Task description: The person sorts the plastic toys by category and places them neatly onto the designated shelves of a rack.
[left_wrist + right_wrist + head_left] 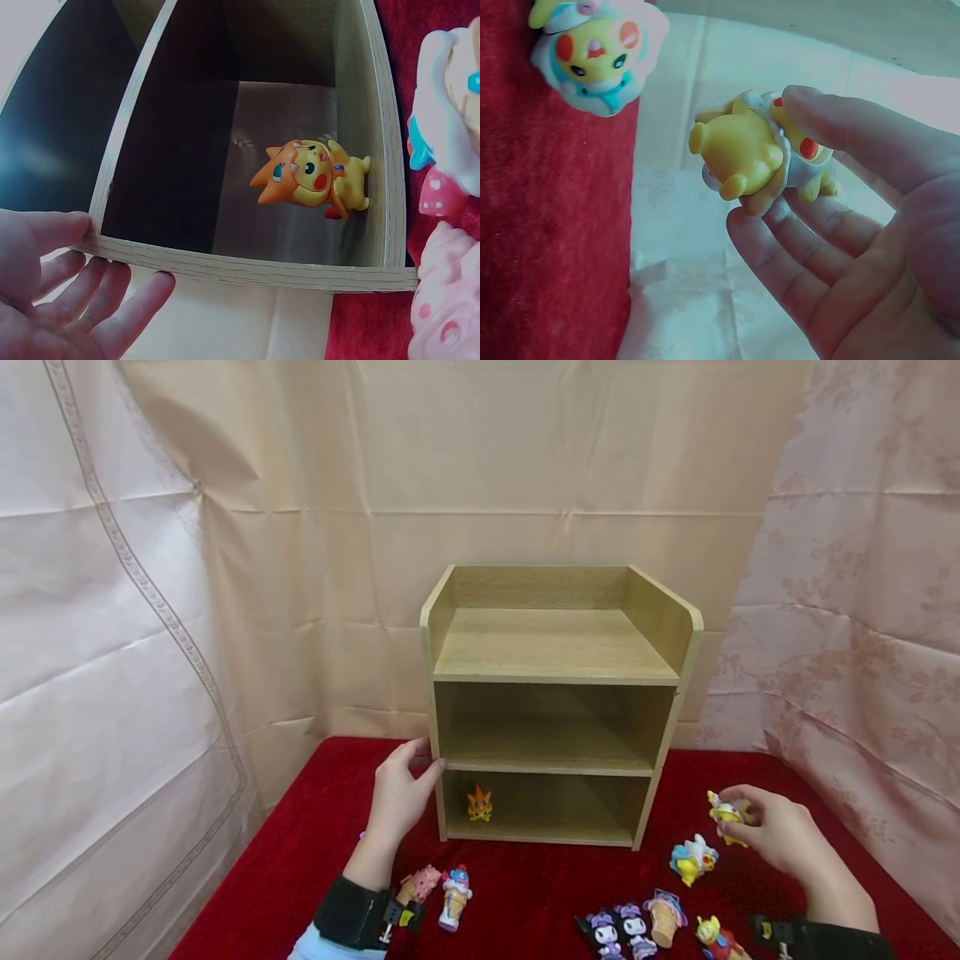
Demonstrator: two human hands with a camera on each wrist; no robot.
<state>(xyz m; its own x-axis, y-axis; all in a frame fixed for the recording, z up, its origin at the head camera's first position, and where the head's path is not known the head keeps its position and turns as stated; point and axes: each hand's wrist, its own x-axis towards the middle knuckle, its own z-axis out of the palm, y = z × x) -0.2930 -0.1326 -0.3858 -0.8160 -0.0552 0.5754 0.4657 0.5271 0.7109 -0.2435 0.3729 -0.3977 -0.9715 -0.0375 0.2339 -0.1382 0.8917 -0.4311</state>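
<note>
My left hand [401, 793] rests against the left side of a wooden shelf [555, 678]. In the left wrist view, its thumb touches the front edge near the divider, and its fairly straight fingers [142, 315] lie along the outer side panel. An orange-hooded yellow figurine [479, 803] stands in the bottom compartment, at the left. My right hand [783, 831] pinches a yellow figurine [742, 154] with white parts between thumb and fingers, right of the shelf. A yellow figurine with a blue-and-white outfit [693, 860] lies on the cloth just left of that hand.
Red cloth [300, 860] covers the table. Near the left forearm lie a pink figurine [422, 883] and an ice-cream-cone figurine [455, 897]. Black-and-purple figurines [618, 931], a cone figurine [664, 918] and a yellow-and-red figurine [718, 937] lie at the front right. Curtains [570, 460] hang behind.
</note>
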